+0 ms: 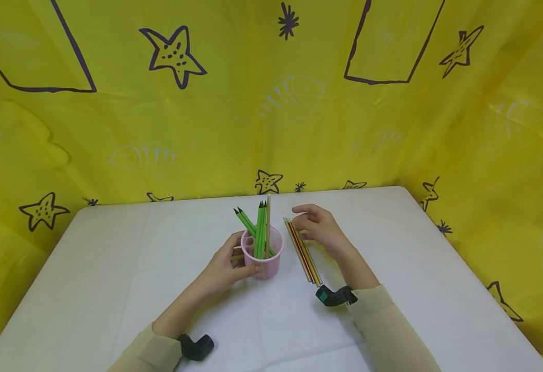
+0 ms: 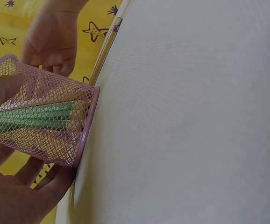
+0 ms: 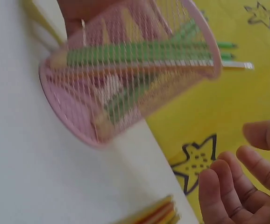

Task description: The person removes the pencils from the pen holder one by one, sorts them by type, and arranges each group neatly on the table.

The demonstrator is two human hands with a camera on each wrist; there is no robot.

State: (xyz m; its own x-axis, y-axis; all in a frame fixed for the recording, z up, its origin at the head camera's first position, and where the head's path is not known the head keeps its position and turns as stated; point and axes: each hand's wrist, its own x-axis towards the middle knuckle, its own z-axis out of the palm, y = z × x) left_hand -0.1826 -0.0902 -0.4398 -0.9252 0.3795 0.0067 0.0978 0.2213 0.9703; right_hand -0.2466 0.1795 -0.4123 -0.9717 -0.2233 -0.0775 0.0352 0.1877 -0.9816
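A pink mesh pencil cup stands upright at the middle of the table. My left hand grips it from the left, thumb on the near side and fingers around the far side. Several green pencils with dark points lean inside it, along with one gold-coloured pencil. Just right of the cup lies a row of yellow and red pencils. Over its far end hovers my right hand, fingers loosely bent; in the right wrist view those fingers hold nothing.
A white cloth covers the table. Behind and beside it hangs a yellow curtain printed with stars and fish. Each wrist wears a black camera strap, seen at the right wrist camera close to the pencils' near ends.
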